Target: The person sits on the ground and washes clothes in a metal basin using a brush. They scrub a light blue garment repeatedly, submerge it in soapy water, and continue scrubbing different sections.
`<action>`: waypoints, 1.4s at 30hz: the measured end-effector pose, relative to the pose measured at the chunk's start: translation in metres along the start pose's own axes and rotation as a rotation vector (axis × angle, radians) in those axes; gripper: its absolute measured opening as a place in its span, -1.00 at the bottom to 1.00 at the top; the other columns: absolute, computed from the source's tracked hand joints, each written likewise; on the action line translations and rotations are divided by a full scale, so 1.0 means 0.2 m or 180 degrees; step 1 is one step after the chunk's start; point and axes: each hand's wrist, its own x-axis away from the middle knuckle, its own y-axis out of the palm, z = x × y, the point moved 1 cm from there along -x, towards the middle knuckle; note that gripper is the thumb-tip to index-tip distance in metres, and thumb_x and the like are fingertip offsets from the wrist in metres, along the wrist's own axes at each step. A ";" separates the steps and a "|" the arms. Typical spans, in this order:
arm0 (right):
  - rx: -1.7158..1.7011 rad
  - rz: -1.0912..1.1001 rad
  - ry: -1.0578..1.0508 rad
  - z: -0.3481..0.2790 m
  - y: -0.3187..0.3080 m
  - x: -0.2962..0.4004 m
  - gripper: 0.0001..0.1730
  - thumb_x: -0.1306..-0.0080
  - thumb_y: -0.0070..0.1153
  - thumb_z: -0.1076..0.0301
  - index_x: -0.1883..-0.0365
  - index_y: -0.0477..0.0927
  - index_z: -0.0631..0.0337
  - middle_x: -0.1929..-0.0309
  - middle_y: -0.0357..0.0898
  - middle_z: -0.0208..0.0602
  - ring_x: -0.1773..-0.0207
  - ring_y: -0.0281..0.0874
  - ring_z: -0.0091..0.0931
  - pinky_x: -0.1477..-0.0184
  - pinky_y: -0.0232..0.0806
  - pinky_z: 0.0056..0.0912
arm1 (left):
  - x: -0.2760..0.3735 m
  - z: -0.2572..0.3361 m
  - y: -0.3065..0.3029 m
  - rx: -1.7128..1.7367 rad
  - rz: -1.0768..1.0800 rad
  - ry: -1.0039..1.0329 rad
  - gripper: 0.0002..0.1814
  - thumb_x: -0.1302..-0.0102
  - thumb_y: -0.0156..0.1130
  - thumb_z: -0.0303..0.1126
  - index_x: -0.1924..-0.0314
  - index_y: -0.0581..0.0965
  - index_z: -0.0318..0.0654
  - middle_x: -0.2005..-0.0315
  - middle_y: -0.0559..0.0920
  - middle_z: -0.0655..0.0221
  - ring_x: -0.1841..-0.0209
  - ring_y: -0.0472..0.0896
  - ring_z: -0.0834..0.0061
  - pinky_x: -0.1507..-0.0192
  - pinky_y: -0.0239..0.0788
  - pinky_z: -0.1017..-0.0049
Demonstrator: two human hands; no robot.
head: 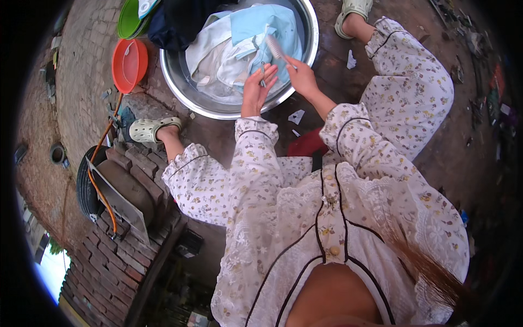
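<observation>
My right hand [302, 77] grips the handle of a scrubbing brush [275, 47] with pale bristles; its head is blurred and hangs over the wet laundry. Palm up, my left hand [256, 90] is above the near rim of a wide metal basin [200, 110]. A slim grey, metallic-looking piece [262, 73] sits between its fingers; what it is cannot be made out. Light blue cloth [255, 26] and whitish cloth [208, 53] lie heaped in the basin with some water. Dark navy cloth [173, 24] hangs over the basin's left rim.
Left of the basin are an orange-red plastic bowl [130, 67] and a green basin [128, 18]. An orange hose [98, 153] runs past a tyre [86, 184] and stacked bricks [141, 173]. My clog-shod feet straddle the basin. Paper scraps [296, 117] litter the ground.
</observation>
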 end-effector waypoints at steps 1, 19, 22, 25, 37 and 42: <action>-0.0685 -0.0017 0.0206 -0.01 -0.01 -0.01 -0.62 -0.31 -0.13 0.34 -0.10 0.46 0.10 0.47 0.55 -0.15 0.38 0.55 -0.43 0.31 0.34 -0.32 | 0.01 0.00 -0.01 0.0038 0.0054 0.0027 -0.59 -0.35 -0.07 -0.39 -0.13 0.28 -0.48 -0.04 0.46 0.03 -0.15 0.41 0.28 -0.14 0.30 0.33; 0.0082 0.0204 -0.0072 -0.07 0.01 0.07 -0.62 -0.31 -0.12 0.26 -0.11 0.44 -0.03 0.34 0.56 -0.13 0.31 0.55 -0.23 0.24 0.34 -0.20 | -0.08 -0.06 -0.19 -0.0478 0.0741 0.0324 -0.75 -0.32 -0.04 -0.41 0.07 0.47 -0.35 0.54 0.50 0.45 0.58 0.40 0.66 0.48 0.27 0.68; 0.0973 -0.0268 0.0320 -0.22 -0.06 0.04 -0.63 -0.31 -0.13 0.24 -0.09 0.45 -0.14 0.11 0.52 -0.14 0.12 0.48 -0.12 0.14 0.34 -0.11 | -0.10 -0.06 -0.17 -0.0362 0.0688 0.0314 -0.76 -0.31 -0.04 -0.41 0.08 0.48 -0.32 0.50 0.54 0.45 0.53 0.44 0.66 0.45 0.28 0.67; 0.0555 0.0197 -0.0184 -0.24 -0.01 -0.07 -0.66 -0.31 -0.11 0.27 -0.06 0.48 -0.09 0.14 0.54 -0.08 0.10 0.49 -0.15 0.12 0.35 -0.18 | -0.09 -0.07 -0.16 -0.0789 0.0897 0.0336 -0.77 -0.31 -0.01 -0.39 0.08 0.49 -0.25 0.32 0.60 0.44 0.36 0.49 0.66 0.34 0.32 0.61; 0.1042 0.1381 0.0298 -0.20 -0.41 -1.29 -0.67 -0.26 -0.12 0.20 0.03 0.53 -0.05 0.16 0.56 -0.09 0.07 0.50 -0.16 0.06 0.35 -0.12 | -0.05 -0.04 -0.06 -0.1370 0.1368 0.0740 -0.82 -0.29 0.05 -0.39 0.14 0.50 -0.25 0.37 0.58 0.46 0.39 0.49 0.67 0.36 0.26 0.65; 0.2152 0.0757 -0.0133 -0.01 -0.41 -1.52 -0.71 -0.27 -0.16 0.28 0.11 0.56 -0.06 0.23 0.60 -0.19 0.17 0.55 -0.16 0.16 0.39 -0.10 | -0.04 -0.08 0.01 -0.1169 0.1561 0.0511 -0.82 -0.30 0.05 -0.40 0.14 0.51 -0.28 0.38 0.58 0.47 0.40 0.48 0.69 0.37 0.25 0.66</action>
